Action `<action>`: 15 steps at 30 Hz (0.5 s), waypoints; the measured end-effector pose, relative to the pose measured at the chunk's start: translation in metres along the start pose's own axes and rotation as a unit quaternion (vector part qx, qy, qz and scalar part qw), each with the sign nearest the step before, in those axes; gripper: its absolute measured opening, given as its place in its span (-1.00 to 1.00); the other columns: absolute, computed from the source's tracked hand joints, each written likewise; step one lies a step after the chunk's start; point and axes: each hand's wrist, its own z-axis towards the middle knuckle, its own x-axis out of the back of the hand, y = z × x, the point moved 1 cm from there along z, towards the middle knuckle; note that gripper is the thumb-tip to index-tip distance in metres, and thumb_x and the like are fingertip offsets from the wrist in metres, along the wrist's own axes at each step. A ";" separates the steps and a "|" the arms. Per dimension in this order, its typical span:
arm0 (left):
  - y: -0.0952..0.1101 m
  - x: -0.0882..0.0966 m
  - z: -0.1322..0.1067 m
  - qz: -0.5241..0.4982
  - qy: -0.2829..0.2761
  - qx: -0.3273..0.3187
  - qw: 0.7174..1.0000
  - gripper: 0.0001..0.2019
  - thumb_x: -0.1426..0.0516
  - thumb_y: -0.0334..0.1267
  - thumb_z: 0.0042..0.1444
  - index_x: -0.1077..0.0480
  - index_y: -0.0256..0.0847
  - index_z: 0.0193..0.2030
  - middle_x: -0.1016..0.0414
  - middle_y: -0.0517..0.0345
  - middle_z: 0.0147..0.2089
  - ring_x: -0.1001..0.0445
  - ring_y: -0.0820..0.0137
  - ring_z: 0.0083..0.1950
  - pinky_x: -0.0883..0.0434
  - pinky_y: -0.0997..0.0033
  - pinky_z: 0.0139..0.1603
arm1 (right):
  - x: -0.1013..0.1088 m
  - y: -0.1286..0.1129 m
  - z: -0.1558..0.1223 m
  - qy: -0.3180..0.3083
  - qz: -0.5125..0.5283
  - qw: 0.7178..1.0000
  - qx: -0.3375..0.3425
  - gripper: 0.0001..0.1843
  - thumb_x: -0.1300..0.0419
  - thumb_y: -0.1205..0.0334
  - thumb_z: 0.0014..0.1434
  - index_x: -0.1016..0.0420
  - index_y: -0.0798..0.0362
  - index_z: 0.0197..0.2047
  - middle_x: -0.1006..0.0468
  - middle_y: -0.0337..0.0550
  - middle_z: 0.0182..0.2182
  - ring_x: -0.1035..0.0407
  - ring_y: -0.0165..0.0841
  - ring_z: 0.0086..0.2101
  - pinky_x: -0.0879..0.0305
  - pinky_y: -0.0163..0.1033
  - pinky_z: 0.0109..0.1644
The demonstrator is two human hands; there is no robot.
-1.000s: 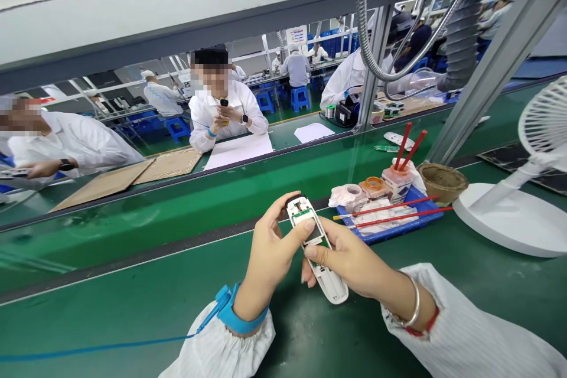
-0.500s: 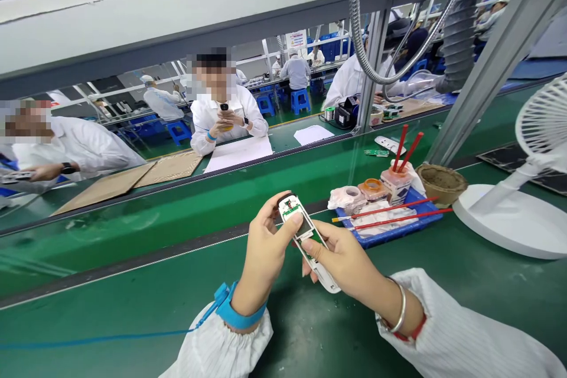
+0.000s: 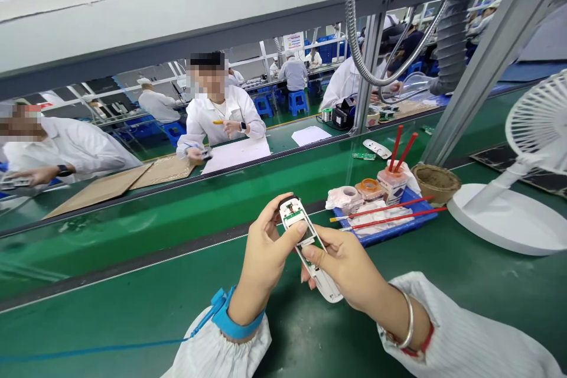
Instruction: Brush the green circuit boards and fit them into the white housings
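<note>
Between my two hands I hold an opened white handheld device (image 3: 328, 287), long and rounded, tilted with its top to the upper left. Green circuit board, small wires and a grey screen-like part show inside its shell. My left hand (image 3: 271, 248) is closed around the upper end, thumb pressing on the grey part. My right hand (image 3: 349, 266) grips the lower right side, thumb on the inner parts near the middle. Its other fingers are partly hidden behind the shell. A blue wrist strap (image 3: 237, 322) with a cord is on my left wrist.
Right of my hands, a blue tray (image 3: 394, 230) holds small jars and red-handled brushes (image 3: 390, 207). Beyond it stand a brown bowl (image 3: 436, 183) and a white fan (image 3: 509, 212). A white shell (image 3: 376, 149) and circuit board (image 3: 364, 156) lie on the green conveyor (image 3: 199, 195). Co-workers sit opposite.
My grip stays much the same; my left thumb has shifted slightly on the device. The co-worker opposite has parted their hands, one moving down to the left with a small object. The view has shifted slightly.
</note>
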 end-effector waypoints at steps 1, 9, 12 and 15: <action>-0.003 0.000 0.003 0.004 0.007 0.002 1.000 -0.57 -0.25 -0.18 -0.04 -0.36 -0.12 0.02 -0.44 0.12 -0.16 -0.38 0.37 -0.18 -0.36 0.48 -0.26 | 0.001 0.002 0.003 0.000 0.003 1.000 -0.001 -0.63 -0.23 0.01 0.05 -0.43 0.14 -0.20 -0.41 -0.26 -0.63 -0.32 -0.44 -0.65 -0.23 -0.37 -0.60; -0.037 0.011 0.053 -0.074 0.063 0.092 0.991 -0.56 -0.28 -0.16 -0.14 -0.44 -0.30 -0.09 -0.48 0.08 -0.25 -0.38 0.44 -0.33 -0.34 0.46 -0.32 | 0.030 0.017 0.015 -0.013 -0.062 0.998 -0.017 -0.34 -0.25 0.15 0.09 -0.13 0.01 0.22 -0.30 0.00 0.12 -0.35 -0.26 -0.04 -0.36 -0.17 -0.03; -0.049 0.029 0.084 -0.075 0.094 0.093 0.988 -0.59 -0.30 -0.17 -0.19 -0.46 -0.36 -0.18 -0.46 0.11 -0.36 -0.36 0.46 -0.40 -0.31 0.46 -0.36 | 0.058 0.013 -0.001 0.031 -0.051 0.996 -0.068 -0.28 -0.27 0.20 0.07 -0.07 0.03 0.25 -0.21 0.06 0.18 -0.38 -0.29 -0.07 -0.37 -0.18 -0.03; -0.063 0.045 0.126 -0.053 0.105 0.096 0.988 -0.61 -0.32 -0.25 -0.21 -0.44 -0.39 -0.20 -0.46 0.11 -0.37 -0.36 0.46 -0.39 -0.30 0.46 -0.34 | 0.093 0.005 -0.019 0.110 0.052 0.986 -0.113 -0.51 -0.23 0.23 0.13 -0.24 0.13 0.11 -0.51 0.00 -0.16 -0.46 -0.37 -0.32 -0.43 -0.23 -0.19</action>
